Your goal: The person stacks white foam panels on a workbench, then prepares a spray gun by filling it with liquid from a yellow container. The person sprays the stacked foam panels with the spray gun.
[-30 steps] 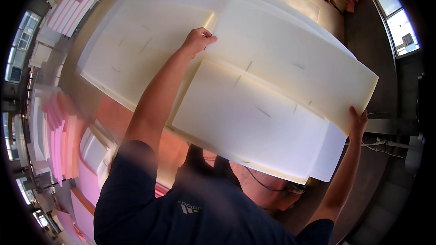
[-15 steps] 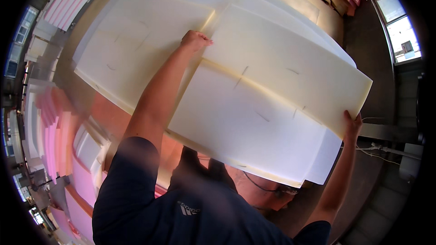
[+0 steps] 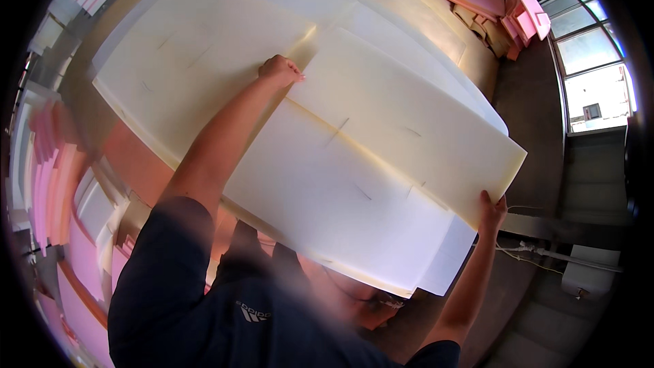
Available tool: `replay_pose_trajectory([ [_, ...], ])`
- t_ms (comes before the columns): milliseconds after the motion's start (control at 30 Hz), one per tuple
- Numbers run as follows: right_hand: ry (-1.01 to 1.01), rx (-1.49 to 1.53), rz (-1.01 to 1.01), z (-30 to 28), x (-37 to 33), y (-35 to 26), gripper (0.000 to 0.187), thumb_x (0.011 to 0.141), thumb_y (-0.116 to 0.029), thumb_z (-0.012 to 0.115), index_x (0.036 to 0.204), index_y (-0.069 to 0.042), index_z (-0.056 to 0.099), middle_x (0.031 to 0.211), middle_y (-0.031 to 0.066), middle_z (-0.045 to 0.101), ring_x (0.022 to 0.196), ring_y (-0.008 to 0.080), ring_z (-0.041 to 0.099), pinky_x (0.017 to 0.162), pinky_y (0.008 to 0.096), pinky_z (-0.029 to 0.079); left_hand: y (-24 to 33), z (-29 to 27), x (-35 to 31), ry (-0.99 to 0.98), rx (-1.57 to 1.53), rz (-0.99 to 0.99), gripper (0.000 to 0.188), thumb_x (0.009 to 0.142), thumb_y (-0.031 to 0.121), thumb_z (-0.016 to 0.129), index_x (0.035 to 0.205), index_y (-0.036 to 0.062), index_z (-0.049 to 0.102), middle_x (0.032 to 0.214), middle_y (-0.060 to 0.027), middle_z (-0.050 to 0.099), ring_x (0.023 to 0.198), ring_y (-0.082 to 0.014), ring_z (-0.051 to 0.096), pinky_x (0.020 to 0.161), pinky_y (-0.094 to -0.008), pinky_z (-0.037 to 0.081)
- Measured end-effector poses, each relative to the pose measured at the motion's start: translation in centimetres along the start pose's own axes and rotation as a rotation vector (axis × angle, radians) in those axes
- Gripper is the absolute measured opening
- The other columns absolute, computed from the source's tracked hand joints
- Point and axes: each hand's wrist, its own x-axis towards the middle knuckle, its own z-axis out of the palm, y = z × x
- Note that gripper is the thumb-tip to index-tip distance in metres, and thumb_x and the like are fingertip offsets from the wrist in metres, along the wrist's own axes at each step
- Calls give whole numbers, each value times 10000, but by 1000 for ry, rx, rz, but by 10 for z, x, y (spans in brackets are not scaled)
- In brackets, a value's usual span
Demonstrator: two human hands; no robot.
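Note:
A long cream foam slab (image 3: 409, 109) lies slanting across the work surface, partly over a paler foam slab (image 3: 334, 191) nearer me. Short dark pencil-like lines mark both. My left hand (image 3: 281, 71) is closed at the left end of the long slab, its fingertips pressed on that edge. At the slab's right end, my right hand (image 3: 492, 214) grips the near corner, thumb on top and fingers mostly hidden underneath. Another wide foam slab (image 3: 184, 54), also marked, spreads out beyond my left forearm. A white sheet (image 3: 446, 259) sticks out from under the near slab's right end.
Pink and white foam pieces (image 3: 51, 184) are stacked at the left. More pink foam (image 3: 524, 24) rests at the far right, near a window (image 3: 589, 61). A pale box (image 3: 591, 269) with a pipe beside it stands at the right.
The view has swung, so the slabs and both hands appear farther left, the right end lower. Both hands keep their holds at the long slab's ends.

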Motion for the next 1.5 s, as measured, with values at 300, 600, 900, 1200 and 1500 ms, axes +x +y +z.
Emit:
replay_pose_trajectory([
  [300, -8, -3, 29, -3, 3, 7, 409, 844, -79, 716, 1213, 30, 579, 1097, 111, 662, 935, 194, 630, 819, 322, 508, 8, 1, -14, 45, 0, 16, 239, 692, 418, 834, 826, 229, 773, 941, 29, 741, 1025, -195, 652, 929, -367, 469],
  [600, -32, -72, -7, -3, 4, 1, 401, 843, -87, 709, 1207, 34, 593, 1086, 104, 665, 915, 185, 624, 806, 321, 504, 11, 0, -13, 7, -35, -35, 230, 702, 402, 844, 802, 209, 771, 919, 25, 742, 1025, -193, 645, 943, -375, 443],
  [900, -38, -68, 8, -4, 9, 4, 379, 836, -88, 711, 1183, 27, 611, 1047, 84, 681, 892, 167, 631, 792, 306, 500, 17, -4, -16, -11, 3, -42, 217, 720, 391, 834, 811, 204, 772, 920, 21, 741, 1026, -194, 644, 953, -378, 433],
  [1200, -26, -78, 8, 4, 11, 4, 379, 838, -70, 701, 1191, 29, 607, 1054, 88, 681, 887, 163, 632, 792, 307, 501, 17, -2, -16, 14, 99, -56, 203, 718, 409, 832, 814, 238, 778, 959, 18, 741, 1099, -221, 610, 953, -400, 455],
  [1500, -56, -42, 16, -1, 18, 18, 368, 846, -70, 681, 1192, 25, 600, 1056, 81, 674, 887, 164, 627, 785, 313, 502, 25, -4, -19, -12, 155, -60, 232, 723, 407, 826, 849, 219, 774, 1001, 20, 720, 1117, -210, 591, 933, -382, 457],
])
